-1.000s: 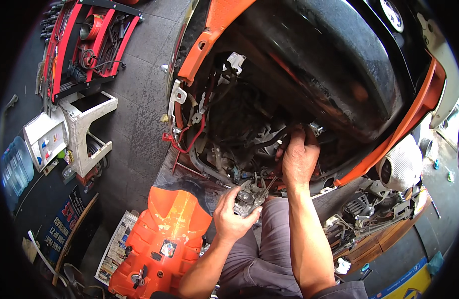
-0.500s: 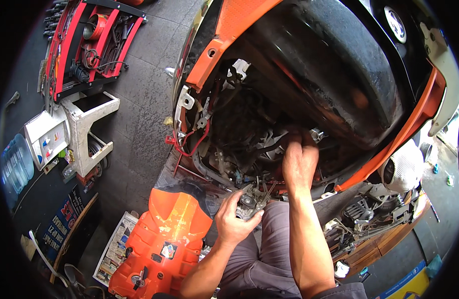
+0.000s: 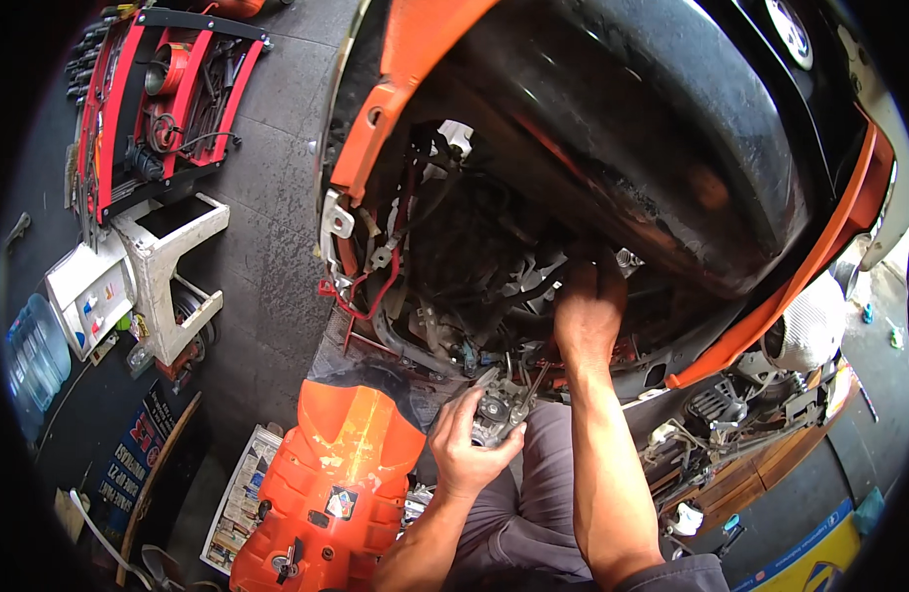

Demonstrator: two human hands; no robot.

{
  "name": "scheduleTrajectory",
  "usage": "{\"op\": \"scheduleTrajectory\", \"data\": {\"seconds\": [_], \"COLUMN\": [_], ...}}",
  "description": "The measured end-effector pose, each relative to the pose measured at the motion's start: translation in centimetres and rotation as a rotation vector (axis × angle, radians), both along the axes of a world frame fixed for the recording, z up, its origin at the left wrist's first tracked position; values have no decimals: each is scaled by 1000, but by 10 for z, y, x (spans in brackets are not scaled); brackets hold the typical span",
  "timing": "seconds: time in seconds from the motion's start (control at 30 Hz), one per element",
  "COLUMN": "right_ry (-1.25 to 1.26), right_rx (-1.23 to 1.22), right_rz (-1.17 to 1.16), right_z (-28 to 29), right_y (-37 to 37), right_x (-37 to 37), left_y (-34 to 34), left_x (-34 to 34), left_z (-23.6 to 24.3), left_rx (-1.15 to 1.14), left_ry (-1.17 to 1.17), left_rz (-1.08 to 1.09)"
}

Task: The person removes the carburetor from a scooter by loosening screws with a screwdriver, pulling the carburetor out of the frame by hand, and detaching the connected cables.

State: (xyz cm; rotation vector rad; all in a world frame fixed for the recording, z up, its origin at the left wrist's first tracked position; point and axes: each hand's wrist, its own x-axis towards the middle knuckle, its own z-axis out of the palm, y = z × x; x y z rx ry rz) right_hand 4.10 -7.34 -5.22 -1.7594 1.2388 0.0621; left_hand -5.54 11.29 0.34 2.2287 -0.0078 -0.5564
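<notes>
My left hand [image 3: 461, 454] is closed around a grey metal part that looks like a carburetor [image 3: 494, 410], with a round dark disc on its face. It sits just above my knees, at the lower edge of an opened scooter body [image 3: 380, 109]. Farther up and to the right, my right hand [image 3: 589, 321] reaches into the dark cavity beneath a large black curved fender [image 3: 661, 128]. Its fingertips are in shadow among hoses and metal parts, so what they hold is hidden. A red cable [image 3: 395, 281] hangs at the cavity's left side.
An orange body panel [image 3: 341, 444] lies left of my legs, beside a tray of small parts [image 3: 239, 493]. A red tool rack [image 3: 104, 128] and a white stand [image 3: 163, 252] are at far left. Metal parts [image 3: 721, 405] lie on a wooden board [image 3: 740, 488] at right.
My view has shifted slightly, so the scooter body appears larger and farther left. Both hands keep nearly the same places, the left still around the carburetor, the right still inside the cavity.
</notes>
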Motion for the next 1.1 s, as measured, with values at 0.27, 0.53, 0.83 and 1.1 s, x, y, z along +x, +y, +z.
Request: {"op": "scheduleTrajectory", "data": {"seconds": [0.27,0.53,0.83,1.1], "right_ry": [-44,-25,-33,-223], "right_rx": [79,110,175,539], "right_rz": [-87,-119,-143,-359], "right_z": [-6,-8,-3,11], "right_y": [-6,-8,-12,-16], "right_x": [-10,-14,-15,-4], "left_y": [-2,3,2,7], "left_x": [0,-3,-1,8], "left_z": [0,-2,-2,-5], "left_rx": [-6,-8,3,-79], "left_ry": [-50,-76,-15,47], "left_rz": [-27,-54,-52,-22]}}
